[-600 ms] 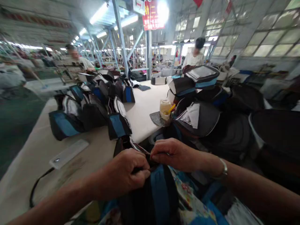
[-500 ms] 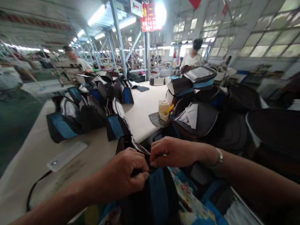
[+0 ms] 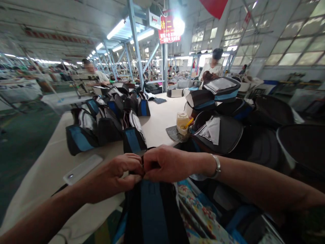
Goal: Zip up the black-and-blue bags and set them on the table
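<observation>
A black fabric bag piece with a blue stripe [image 3: 153,211] hangs upright in front of my body, by the table edge. My left hand [image 3: 124,172] pinches its top edge, thumb against fingers. Close beside it, my right hand [image 3: 166,164], with a silver bracelet at the wrist, grips the same edge. The fingertips of both hands nearly meet there; the bit of edge between them is mostly hidden. Just beyond my hands stands another black bag piece with a blue panel [image 3: 133,139].
Several black and blue bag pieces [image 3: 81,138] stand on the left of the white table [image 3: 158,118]. A glue jar with a yellow-handled tool [image 3: 182,122] sits on a dark scrap. Bags are piled [image 3: 223,132] at right. A translucent case [image 3: 82,168] lies left. Two people work beyond.
Both hands have moved left and slightly up with the bag piece, and its blue stripe faces me more fully. My view has shifted, so the surroundings sit farther right and lower.
</observation>
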Demonstrator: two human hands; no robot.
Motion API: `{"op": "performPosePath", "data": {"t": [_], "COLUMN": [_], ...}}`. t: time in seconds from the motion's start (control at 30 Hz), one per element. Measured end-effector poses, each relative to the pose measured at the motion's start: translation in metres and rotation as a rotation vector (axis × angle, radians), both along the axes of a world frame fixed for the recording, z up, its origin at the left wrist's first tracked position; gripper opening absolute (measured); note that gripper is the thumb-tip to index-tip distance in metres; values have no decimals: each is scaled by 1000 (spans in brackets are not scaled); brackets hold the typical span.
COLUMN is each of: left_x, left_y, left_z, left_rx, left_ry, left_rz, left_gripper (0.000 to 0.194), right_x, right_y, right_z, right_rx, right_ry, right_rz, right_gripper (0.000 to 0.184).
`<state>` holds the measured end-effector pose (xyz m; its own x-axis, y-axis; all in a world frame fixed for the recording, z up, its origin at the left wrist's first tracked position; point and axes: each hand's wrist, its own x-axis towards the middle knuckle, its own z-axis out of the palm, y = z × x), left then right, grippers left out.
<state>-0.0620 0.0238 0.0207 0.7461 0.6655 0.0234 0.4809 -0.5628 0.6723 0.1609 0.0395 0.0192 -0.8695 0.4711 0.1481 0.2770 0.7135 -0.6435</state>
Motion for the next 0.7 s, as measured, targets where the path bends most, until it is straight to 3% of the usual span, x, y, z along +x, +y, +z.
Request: {"op": "performPosePath", "data": {"t": [0.07, 0.17, 0.27, 0.43, 0.57, 0.7], "left_x": [-21, -47, -54, -31, -14, -11], "left_y": [-8, -23, -39, -61, -69, -69], "left_z": [-5, -9, -2, 15, 6, -3], "left_rx": [-67, -175, -266, -359, -434, -414], "left_ry": [9, 8, 100, 130, 69, 45], "left_rz": [56, 107, 194, 334, 433, 457], "left_gripper": [12, 12, 8, 29, 29, 25], "right_x": [-1, -5, -13, -26, -25, -16], "right_y": [14, 23, 15, -8, -15, -17], "right_z": [-14, -37, -55, -63, -58, -57], "right_rx": [-293, -410, -342, -155, -48, 27], "right_ry": [109, 184, 259, 420, 460, 463], "right_rz": [102, 178, 236, 202, 176, 162], "right_gripper": [32, 37, 27, 16, 12, 11]}}
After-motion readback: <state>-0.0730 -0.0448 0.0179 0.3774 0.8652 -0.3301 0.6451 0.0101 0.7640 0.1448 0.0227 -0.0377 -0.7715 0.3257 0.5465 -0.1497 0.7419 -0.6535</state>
